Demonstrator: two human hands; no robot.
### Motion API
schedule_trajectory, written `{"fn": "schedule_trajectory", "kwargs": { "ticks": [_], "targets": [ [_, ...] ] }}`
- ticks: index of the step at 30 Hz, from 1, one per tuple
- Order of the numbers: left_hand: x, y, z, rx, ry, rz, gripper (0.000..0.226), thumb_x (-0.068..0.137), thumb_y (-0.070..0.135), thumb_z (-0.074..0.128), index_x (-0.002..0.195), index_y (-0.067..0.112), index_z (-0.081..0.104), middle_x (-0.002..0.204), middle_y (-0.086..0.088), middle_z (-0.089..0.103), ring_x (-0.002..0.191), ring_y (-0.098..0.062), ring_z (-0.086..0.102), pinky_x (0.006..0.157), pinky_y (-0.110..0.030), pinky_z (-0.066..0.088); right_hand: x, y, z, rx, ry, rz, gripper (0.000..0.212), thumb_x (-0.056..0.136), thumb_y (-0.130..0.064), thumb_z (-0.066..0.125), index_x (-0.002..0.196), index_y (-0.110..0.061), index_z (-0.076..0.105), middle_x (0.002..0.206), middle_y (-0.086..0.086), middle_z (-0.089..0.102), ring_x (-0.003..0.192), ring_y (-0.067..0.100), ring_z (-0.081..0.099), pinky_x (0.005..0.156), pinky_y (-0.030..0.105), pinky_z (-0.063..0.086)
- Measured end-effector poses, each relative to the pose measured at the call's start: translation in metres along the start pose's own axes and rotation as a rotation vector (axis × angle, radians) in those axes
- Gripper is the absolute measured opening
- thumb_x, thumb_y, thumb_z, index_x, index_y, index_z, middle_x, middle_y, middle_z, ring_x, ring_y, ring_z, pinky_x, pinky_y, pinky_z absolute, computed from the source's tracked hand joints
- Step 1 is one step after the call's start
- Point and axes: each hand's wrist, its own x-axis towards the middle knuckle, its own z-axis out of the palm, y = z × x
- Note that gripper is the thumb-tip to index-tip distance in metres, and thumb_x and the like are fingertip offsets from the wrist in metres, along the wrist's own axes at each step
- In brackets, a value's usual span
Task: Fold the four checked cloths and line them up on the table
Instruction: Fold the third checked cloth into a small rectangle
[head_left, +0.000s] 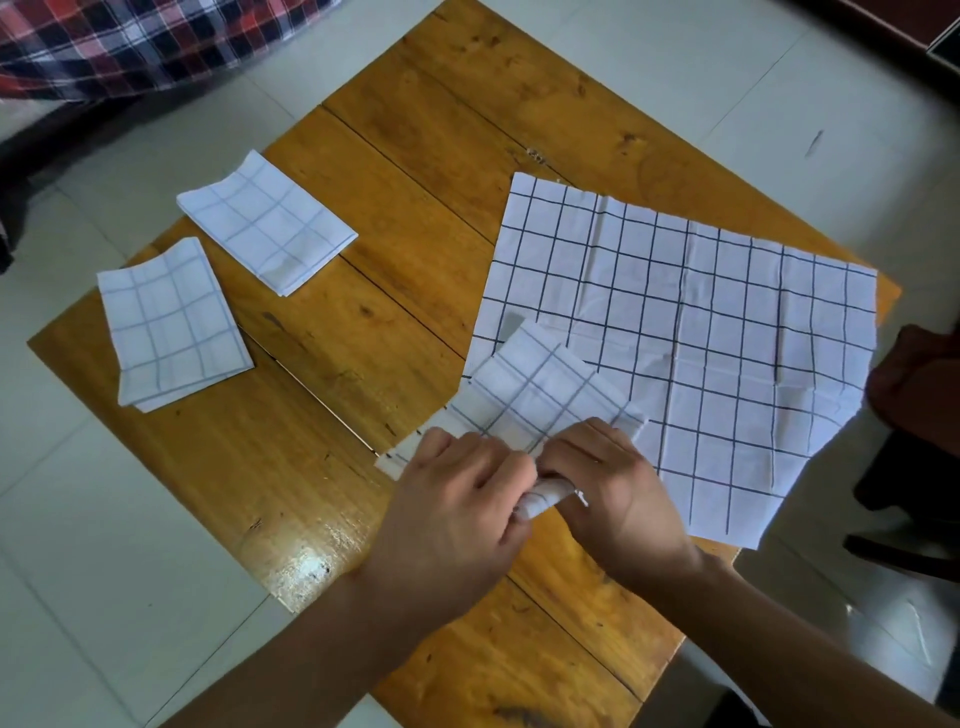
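bare forearms (322, 639), no sleeves

There is only one view, from a wide-angle camera on the person's head. It looks forward and steeply down at the yellow-brown wooden counter (415, 156), which appears turned like a diamond and fills most of the frame. The camera is near: both forearms enter from 5 and 6 o'clock. The pale tiled floor (156, 519) shows around the edges, which curve a little from the lens.

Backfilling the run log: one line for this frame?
done: two folded cloths | in work: third cloth, left hand and right hand gripping | waiting: open cloth | wooden table
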Motion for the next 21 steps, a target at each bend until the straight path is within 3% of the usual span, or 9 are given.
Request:
{"fn": "schedule_trajectory", "kwargs": {
  "ticks": [5, 8, 10, 12, 15, 21],
  "targets": [
    [-0.011, -0.021, 0.008, -0.005, -0.18, -0.073, 0.022, 0.065, 0.025, 0.072, 0.085, 0.02, 0.062, 0.081, 0.008, 0.06, 0.08, -0.016, 0.055, 0.075, -0.038, 0.04, -0.018, 0.015, -0.008, 0.068, 0.041, -0.043, 0.021, 0.093, -0.012, 0.05, 0.081, -0.007, 0.066, 0.086, 0.004, 0.063, 0.079, 0.026, 0.057, 0.07, 0.039, 0.048],
    [-0.017, -0.044, 0.01, 0.072, -0.288, -0.1, 0.025, 0.065, 0.019, 0.081, 0.083, 0.023, 0.064, 0.088, 0.01, 0.062, 0.085, -0.015, 0.056, 0.078, -0.037, 0.04, -0.026, 0.024, -0.01, 0.064, 0.093, -0.018, 0.017, 0.092, -0.009, 0.055, 0.082, -0.006, 0.069, 0.09, 0.003, 0.065, 0.085, 0.023, 0.058, 0.074, 0.038, 0.049],
    [-0.019, -0.052, 0.011, 0.097, -0.28, -0.1, 0.022, 0.069, 0.017, 0.082, 0.08, 0.022, 0.064, 0.082, 0.01, 0.063, 0.08, -0.015, 0.057, 0.077, -0.037, 0.042, -0.031, 0.032, -0.009, 0.051, 0.094, 0.016, 0.008, 0.084, 0.001, 0.068, 0.083, -0.007, 0.069, 0.091, 0.002, 0.066, 0.087, 0.023, 0.059, 0.074, 0.039, 0.049],
    [-0.019, -0.052, 0.011, 0.081, -0.219, -0.081, 0.016, 0.074, 0.011, 0.075, 0.077, 0.021, 0.063, 0.076, 0.008, 0.06, 0.074, -0.017, 0.056, 0.073, -0.039, 0.042, -0.036, 0.037, -0.007, 0.037, 0.062, 0.06, 0.015, 0.078, 0.005, 0.074, 0.082, -0.009, 0.068, 0.091, 0.0, 0.065, 0.087, 0.022, 0.058, 0.074, 0.04, 0.048],
    [-0.023, -0.042, 0.012, 0.06, -0.146, -0.004, 0.016, 0.074, 0.003, 0.064, 0.071, 0.018, 0.058, 0.07, 0.006, 0.054, 0.067, -0.019, 0.052, 0.069, -0.038, 0.04, -0.044, 0.044, -0.004, -0.001, 0.047, 0.089, 0.009, 0.088, -0.01, 0.06, 0.084, -0.011, 0.068, 0.092, -0.001, 0.066, 0.089, 0.023, 0.058, 0.075, 0.039, 0.046],
    [-0.042, -0.031, 0.026, 0.005, -0.191, 0.116, 0.011, 0.081, 0.011, 0.068, 0.078, 0.018, 0.061, 0.078, 0.004, 0.058, 0.075, -0.016, 0.055, 0.071, -0.035, 0.045, -0.06, 0.056, -0.004, -0.004, 0.018, 0.114, 0.045, 0.104, -0.028, 0.036, 0.093, -0.004, 0.072, 0.097, 0.007, 0.067, 0.091, 0.026, 0.062, 0.072, 0.039, 0.055]
  ]
}}
